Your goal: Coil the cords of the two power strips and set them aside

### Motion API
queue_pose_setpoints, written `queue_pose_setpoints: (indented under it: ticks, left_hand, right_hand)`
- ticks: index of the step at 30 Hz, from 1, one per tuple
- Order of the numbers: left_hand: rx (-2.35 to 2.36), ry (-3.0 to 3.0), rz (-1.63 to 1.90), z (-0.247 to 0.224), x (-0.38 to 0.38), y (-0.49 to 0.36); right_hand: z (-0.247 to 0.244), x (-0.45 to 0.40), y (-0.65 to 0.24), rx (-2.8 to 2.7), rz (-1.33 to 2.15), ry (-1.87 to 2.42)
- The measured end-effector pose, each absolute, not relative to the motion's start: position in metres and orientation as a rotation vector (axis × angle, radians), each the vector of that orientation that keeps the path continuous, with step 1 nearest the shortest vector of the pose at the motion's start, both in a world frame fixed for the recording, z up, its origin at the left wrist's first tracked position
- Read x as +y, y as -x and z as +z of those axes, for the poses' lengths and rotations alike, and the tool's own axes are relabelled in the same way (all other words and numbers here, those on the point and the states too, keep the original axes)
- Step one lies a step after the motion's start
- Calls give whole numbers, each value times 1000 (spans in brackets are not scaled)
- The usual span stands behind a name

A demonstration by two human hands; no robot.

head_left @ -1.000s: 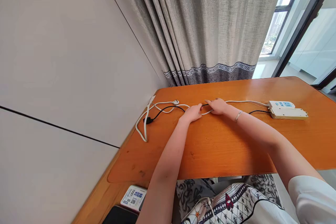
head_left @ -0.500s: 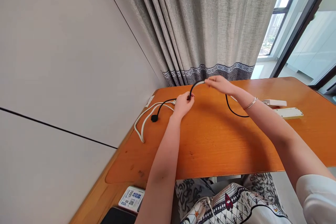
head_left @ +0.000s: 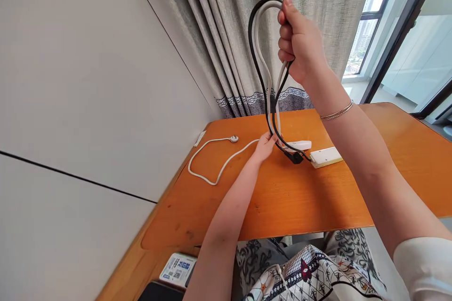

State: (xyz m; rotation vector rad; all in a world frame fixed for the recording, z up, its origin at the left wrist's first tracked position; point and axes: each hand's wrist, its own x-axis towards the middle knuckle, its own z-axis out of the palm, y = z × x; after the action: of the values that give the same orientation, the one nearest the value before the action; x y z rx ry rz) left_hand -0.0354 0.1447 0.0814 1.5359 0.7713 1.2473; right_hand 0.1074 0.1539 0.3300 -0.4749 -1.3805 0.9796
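Note:
A black cable [head_left: 252, 42] and a white cable [head_left: 260, 56] run side by side in a tall loop above the table. My right hand [head_left: 298, 40], raised in front of the curtain, is closed around the top of both. Lower down, my left hand [head_left: 265, 146] pinches the cables near the tabletop. A black plug [head_left: 296, 157] lies just right of it. A white power strip [head_left: 325, 156] rests below my right forearm, and another white strip [head_left: 300, 146] lies behind the black plug. The white cable's loose end curves left to a white plug [head_left: 233, 139].
The orange wooden table [head_left: 275, 207] has a small white label [head_left: 199, 138] at its left edge. A white box [head_left: 177, 269] and a dark object [head_left: 160, 291] sit at lower left. A grey curtain [head_left: 226, 33] hangs behind.
My right hand has risen high, lifting the cables into a loop. My left hand has shifted right. The black plug and the strips have also moved, the plug right and the strips left.

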Motion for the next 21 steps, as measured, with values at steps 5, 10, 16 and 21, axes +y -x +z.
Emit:
queue_pose_setpoints:
  ticks: [5,10,16,21]
  left_hand:
    - [700,-1427,1183,77,136,28]
    - [452,-1382,953,82,117,18]
    - [571,-1566,742,91,99,1]
    - [682,-1598,773,94,108,15]
  right_hand:
    - [341,136,-97,-1267,994,501]
    - [351,141,-99,-1208,1007,496]
    - [361,153,-111,-1155,1053,669]
    - [368,161,-143,-1160,1088,717]
